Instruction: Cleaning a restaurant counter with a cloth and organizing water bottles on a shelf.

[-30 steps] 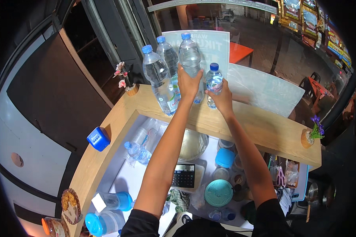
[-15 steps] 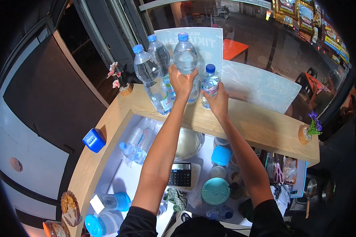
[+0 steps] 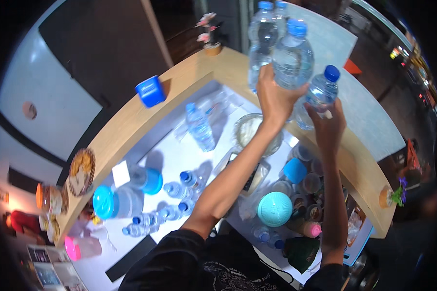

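Note:
My left hand (image 3: 280, 99) is closed around a large clear water bottle (image 3: 294, 57) with a light blue cap. Just to its right, my right hand (image 3: 329, 123) grips a smaller water bottle (image 3: 322, 90) with a dark blue cap. Both bottles are tilted slightly in view, over the far wooden ledge (image 3: 356, 148). Whether their bases touch the ledge is hard to tell. Behind the large bottle stand two more tall bottles (image 3: 263, 36), partly overlapped by it.
A blue box (image 3: 150, 91) and a flower pot (image 3: 212, 48) stand on the ledge. Below, the white counter (image 3: 155, 140) carries a lying bottle (image 3: 199, 127), several small bottles (image 3: 172, 212), blue-lidded jars (image 3: 107, 202), a bowl (image 3: 272, 145) and a turquoise lid (image 3: 274, 209). A purple-flowered pot (image 3: 386, 197) sits right.
The view has turned left, so the scene shifts right and more of the left counter shows. The two gripped bottles look nearer to me; both hands still hold them.

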A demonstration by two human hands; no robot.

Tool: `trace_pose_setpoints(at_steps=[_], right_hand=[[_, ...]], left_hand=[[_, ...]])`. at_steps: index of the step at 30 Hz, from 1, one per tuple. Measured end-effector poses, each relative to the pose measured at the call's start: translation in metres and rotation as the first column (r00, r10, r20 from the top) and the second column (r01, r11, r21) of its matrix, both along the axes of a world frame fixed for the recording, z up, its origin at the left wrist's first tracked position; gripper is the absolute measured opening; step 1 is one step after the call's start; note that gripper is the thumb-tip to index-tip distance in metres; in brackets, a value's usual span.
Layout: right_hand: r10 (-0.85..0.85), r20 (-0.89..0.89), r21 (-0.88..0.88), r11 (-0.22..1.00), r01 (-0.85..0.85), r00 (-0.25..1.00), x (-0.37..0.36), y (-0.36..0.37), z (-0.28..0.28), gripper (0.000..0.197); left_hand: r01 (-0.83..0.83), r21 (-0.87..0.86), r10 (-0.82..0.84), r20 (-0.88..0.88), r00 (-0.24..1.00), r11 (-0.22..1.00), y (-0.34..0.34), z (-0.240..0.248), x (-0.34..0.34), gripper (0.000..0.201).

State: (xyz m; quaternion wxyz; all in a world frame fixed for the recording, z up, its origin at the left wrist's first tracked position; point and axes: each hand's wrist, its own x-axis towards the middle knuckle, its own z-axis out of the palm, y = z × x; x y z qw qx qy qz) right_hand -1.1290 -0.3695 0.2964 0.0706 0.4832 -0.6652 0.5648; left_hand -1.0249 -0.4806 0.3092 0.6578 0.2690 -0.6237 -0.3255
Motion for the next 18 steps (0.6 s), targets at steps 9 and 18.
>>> trace_pose_setpoints(at_steps=[9, 18], right_hand=[[0.367, 0.277, -0.016, 0.926, -0.378, 0.888, 0.113, 0.001, 0.008, 0.054], [0.661, 0.203, -0.122, 0.749, -0.651, 0.723, 0.221, -0.06, -0.008, 0.054]], left_hand=[[-0.059, 0.038, 0.059, 0.014, 0.998, 0.998, 0.04, 0.007, 0.159, 0.059], [-0.395, 0.003, 0.391, 0.128, 0.911, 0.919, 0.04, 0.001, 0.287, 0.059]])
